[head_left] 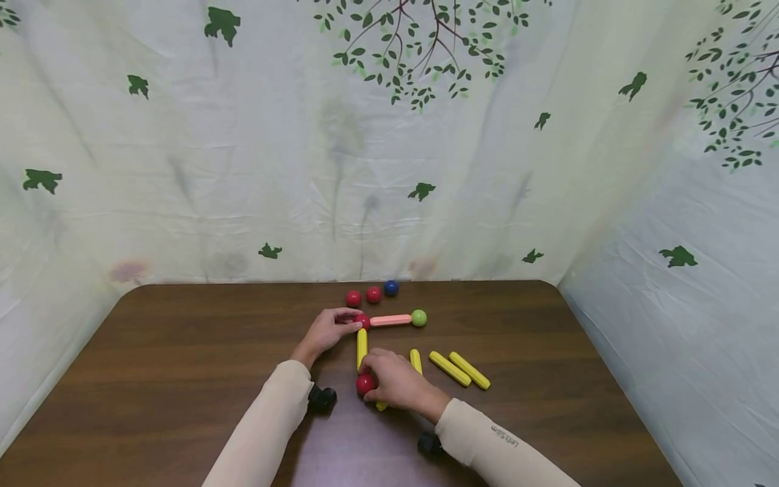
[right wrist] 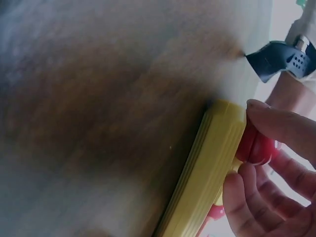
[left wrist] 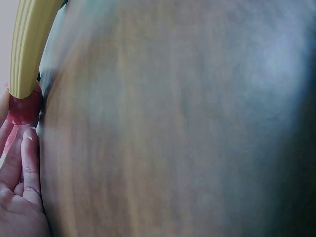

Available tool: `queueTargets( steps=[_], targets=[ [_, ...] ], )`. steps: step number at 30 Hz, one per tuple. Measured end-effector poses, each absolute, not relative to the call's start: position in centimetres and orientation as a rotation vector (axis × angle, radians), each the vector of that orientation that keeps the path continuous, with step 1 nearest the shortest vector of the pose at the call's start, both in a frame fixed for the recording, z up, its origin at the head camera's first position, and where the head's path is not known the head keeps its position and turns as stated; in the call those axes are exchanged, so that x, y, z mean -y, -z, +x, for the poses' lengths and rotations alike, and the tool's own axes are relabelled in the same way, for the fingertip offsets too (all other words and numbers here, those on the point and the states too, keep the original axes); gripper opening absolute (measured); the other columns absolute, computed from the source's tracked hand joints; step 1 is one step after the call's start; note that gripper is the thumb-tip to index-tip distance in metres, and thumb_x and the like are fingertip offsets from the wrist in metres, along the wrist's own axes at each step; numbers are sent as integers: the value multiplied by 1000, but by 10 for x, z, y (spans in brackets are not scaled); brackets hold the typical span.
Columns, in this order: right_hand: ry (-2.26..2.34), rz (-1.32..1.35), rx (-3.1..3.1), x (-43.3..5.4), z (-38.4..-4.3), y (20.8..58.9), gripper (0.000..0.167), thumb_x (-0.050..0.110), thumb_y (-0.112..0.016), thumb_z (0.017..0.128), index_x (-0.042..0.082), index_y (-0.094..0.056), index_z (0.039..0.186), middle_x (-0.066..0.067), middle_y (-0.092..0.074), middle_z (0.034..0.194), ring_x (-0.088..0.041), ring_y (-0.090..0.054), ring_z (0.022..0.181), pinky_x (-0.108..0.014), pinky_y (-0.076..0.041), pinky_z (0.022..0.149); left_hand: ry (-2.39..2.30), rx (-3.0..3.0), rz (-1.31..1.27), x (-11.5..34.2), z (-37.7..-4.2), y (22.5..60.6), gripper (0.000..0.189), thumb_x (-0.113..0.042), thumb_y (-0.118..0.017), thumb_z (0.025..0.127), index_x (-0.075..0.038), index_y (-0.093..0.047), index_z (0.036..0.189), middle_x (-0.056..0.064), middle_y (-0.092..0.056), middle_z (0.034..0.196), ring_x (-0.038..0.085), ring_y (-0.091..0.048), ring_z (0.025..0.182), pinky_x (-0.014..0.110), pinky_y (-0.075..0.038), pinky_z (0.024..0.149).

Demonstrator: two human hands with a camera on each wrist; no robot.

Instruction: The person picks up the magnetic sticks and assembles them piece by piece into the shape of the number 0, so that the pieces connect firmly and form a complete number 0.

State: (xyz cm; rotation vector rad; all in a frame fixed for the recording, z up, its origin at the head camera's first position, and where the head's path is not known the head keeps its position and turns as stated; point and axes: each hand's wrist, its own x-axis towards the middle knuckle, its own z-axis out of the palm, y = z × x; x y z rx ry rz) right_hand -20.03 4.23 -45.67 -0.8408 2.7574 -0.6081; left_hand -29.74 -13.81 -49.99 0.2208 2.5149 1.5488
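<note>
My left hand holds a red ball between thumb and fingers. From that ball a pink stick runs right to a green ball, and a yellow stick runs towards me. At the near end of this stick, my right hand pinches a second red ball. Another yellow stick shows below the right hand, mostly covered by it. The left wrist view shows the yellow stick meeting the red ball at my left fingers.
Two loose red balls and a blue ball lie by the table's back edge. Right of my right hand are a partly hidden yellow stick and two more yellow sticks. A leaf-printed cloth hangs behind the brown table.
</note>
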Motion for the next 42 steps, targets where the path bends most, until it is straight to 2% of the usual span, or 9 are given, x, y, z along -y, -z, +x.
queueTargets(
  steps=[15, 29, 33, 37, 42],
  targets=[
    [494, -812, -2822, -35, -199, 464, 36, 22, -86, 73, 16, -66, 103, 3, -54, 98, -9, -55, 82, -23, -49, 71, -1556, -2512, 239, 138, -298, 502, 31, -17, -70, 89, -8, -68, 118, 6, -69, 106, 21, -61, 97, 42, -47, 92],
    [858, -810, -2636, -54, -208, 462, 39, 17, -86, 73, 14, -65, 105, 6, -58, 93, -6, -53, 79, -19, -46, 69, -1560, -2518, 247, 139, -297, 501, 30, -16, -70, 89, -5, -69, 117, 9, -69, 105, 23, -62, 98, 42, -47, 92],
    [926, -801, -2574, -67, -210, 459, 39, 13, -84, 74, 14, -65, 107, 3, -62, 97, -9, -56, 83, -21, -48, 73, -1554, -2520, 246, 139, -298, 501, 30, -17, -70, 89, -6, -69, 117, 9, -69, 105, 23, -62, 98, 42, -46, 92],
    [951, -835, -2560, -80, -211, 458, 38, 10, -84, 74, 12, -66, 107, 0, -65, 102, -15, -59, 92, -28, -50, 82, -1543, -2526, 234, 140, -298, 501, 30, -18, -71, 89, -7, -69, 117, 8, -69, 104, 23, -61, 97, 42, -46, 92],
    [860, -922, -2550, -91, -214, 460, 31, 8, -83, 73, 12, -69, 101, 4, -62, 100, -13, -57, 95, -28, -47, 88, -1544, -2517, 226, 139, -298, 501, 32, -17, -71, 88, -7, -68, 118, 8, -69, 106, 23, -61, 98, 42, -46, 93]
  ],
)
